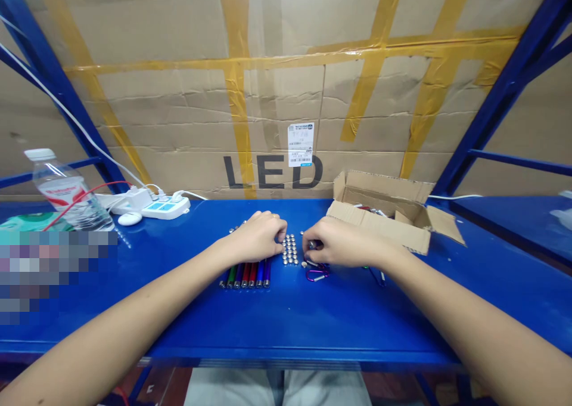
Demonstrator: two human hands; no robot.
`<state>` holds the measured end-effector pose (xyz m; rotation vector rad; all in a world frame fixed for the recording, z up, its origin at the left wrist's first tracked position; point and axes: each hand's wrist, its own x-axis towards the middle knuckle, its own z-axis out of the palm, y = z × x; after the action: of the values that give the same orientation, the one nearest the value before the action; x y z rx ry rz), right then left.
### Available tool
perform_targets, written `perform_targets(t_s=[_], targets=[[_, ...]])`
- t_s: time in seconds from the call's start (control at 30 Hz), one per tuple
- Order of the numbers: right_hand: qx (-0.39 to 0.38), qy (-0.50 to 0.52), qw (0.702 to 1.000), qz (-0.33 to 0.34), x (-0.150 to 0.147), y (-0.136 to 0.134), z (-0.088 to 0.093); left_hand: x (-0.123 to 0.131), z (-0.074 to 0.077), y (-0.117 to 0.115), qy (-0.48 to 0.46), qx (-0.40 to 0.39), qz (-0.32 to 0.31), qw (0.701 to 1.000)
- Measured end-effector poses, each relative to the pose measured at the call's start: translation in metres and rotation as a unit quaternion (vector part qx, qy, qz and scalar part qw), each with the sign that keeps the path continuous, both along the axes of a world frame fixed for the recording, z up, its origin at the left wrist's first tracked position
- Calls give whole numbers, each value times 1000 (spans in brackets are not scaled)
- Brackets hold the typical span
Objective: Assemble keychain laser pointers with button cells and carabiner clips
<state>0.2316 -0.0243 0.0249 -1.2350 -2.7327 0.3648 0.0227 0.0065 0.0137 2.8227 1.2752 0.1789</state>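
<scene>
My left hand (259, 234) rests curled over the far ends of a row of several coloured metal tubes (245, 275) lying side by side on the blue table (286, 316). Just right of it stands a small block of silver button cells (290, 251) in neat rows. My right hand (339, 244) is closed in a pinch on a small silver part beside the cells. Under that hand lie purple carabiner clips (316, 271).
An open cardboard box (384, 212) with small parts stands at the right. A water bottle (67, 191), a white mouse (129, 218) and a power strip (165, 206) sit at the back left. Taped cardboard walls and blue shelf posts close the back.
</scene>
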Motion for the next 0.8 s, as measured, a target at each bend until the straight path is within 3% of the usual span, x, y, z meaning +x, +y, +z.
perform_targets(t_s=[0.2,0.5,0.7,0.8], targets=[[8,-15,1000,-25,0,0,4,-3,-2,5,-15,12,-12,1000],[35,-16,998,-57,4,7,0,8,-10,35,-55,-16,-55,997],[-18,9,1000,-6,0,2,-2,14,-16,42,-53,-71,-58,994],[-36,1,999,15,-4,-2,0,14,-17,41,-72,-51,-58,994]])
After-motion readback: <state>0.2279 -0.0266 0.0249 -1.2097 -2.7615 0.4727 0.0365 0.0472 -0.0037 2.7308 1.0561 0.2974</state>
